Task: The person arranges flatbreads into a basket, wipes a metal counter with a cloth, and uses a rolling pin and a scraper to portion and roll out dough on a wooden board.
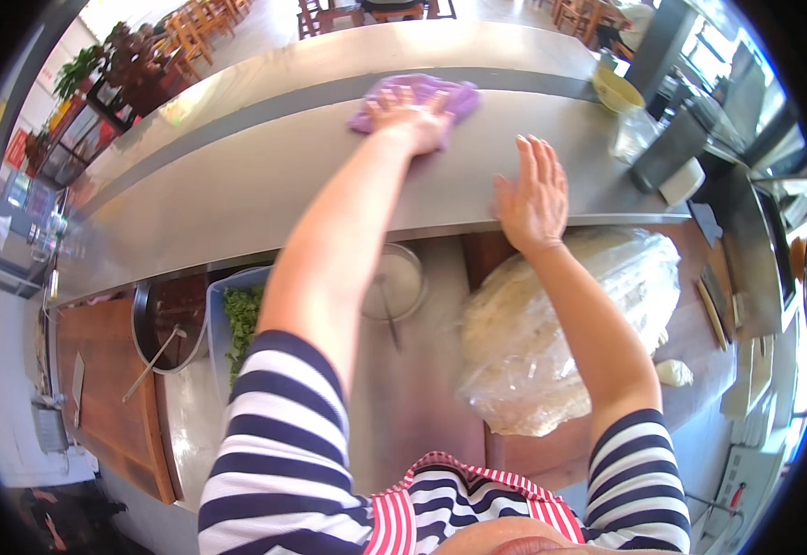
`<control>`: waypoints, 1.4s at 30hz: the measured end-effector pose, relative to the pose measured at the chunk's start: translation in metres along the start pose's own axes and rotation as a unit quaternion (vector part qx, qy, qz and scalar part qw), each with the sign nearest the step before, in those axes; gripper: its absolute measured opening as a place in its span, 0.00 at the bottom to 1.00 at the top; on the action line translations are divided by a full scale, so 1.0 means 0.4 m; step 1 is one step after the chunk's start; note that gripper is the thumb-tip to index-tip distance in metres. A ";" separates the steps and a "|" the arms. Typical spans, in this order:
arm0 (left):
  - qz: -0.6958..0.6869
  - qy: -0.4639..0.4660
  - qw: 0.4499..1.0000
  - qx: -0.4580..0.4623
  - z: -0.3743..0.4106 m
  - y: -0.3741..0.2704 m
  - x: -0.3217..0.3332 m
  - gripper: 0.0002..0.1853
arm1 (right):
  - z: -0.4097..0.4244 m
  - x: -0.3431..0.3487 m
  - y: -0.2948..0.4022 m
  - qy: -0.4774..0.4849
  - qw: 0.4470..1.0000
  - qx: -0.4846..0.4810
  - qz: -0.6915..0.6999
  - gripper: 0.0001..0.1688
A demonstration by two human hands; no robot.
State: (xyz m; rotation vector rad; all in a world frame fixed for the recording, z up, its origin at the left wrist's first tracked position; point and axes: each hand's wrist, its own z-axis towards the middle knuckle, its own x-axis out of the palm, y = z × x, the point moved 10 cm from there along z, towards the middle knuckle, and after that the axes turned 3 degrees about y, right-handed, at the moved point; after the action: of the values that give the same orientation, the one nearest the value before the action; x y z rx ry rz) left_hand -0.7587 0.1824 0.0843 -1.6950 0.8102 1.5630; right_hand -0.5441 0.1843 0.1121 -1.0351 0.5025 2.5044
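Pressed flat with spread fingers, my left hand (407, 121) holds a crumpled purple cloth (462, 97) against the raised stainless-steel shelf (258, 180). My right hand (534, 201) is empty, its thumb apart from the fingers, over the front edge of that shelf. I cannot tell whether it touches the metal. Below my right forearm lies a large clear plastic bag (514, 333) with a pale mass inside, perhaps dough. Under the shelf, partly hidden by my left arm, stands a round metal container (403, 277) with a long-handled utensil in it.
At left are a plastic bin of leafy greens (242, 319), a dark pot (143, 326) with a ladle (153, 364), and a wooden board (108, 388). A yellow basket (617, 90) stands at the shelf's right end. A knife (712, 305) lies at right, near a pale lump (674, 373).
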 end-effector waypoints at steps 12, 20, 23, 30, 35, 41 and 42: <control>0.015 0.002 0.972 -0.234 -0.003 0.149 0.063 0.32 | -0.021 -0.052 -0.362 0.063 0.985 -0.038 0.155 0.23; -0.030 -0.011 0.995 -0.097 0.429 -0.482 0.090 0.30 | -0.005 -0.077 -0.644 0.017 0.988 -0.008 0.156 0.15; -0.045 0.025 0.999 0.002 0.436 -0.726 0.144 0.33 | -0.017 -0.063 -0.651 0.026 0.987 -0.001 0.159 0.15; -0.010 0.018 0.999 0.047 0.212 -0.808 0.101 0.34 | -0.033 -0.066 -0.642 0.017 0.990 0.002 0.138 0.19; -0.068 -0.074 0.992 0.081 -0.078 -0.739 0.078 0.29 | -0.056 -0.114 -0.673 0.073 0.994 0.044 0.062 0.19; -0.023 -0.229 0.969 -0.087 -0.486 -0.264 -0.019 0.20 | -0.083 -0.173 -0.580 0.077 0.995 -0.030 0.053 0.18; 0.006 -0.231 0.963 -0.137 -0.527 -0.155 -0.027 0.14 | -0.088 -0.177 -0.573 0.078 0.995 -0.033 0.053 0.18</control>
State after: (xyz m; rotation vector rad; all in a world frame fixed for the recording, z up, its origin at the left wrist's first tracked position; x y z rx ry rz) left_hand -0.5887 0.0451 0.1085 -1.4128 0.3781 2.0474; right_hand -0.3685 0.3510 0.0991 -1.2687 0.5364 2.5597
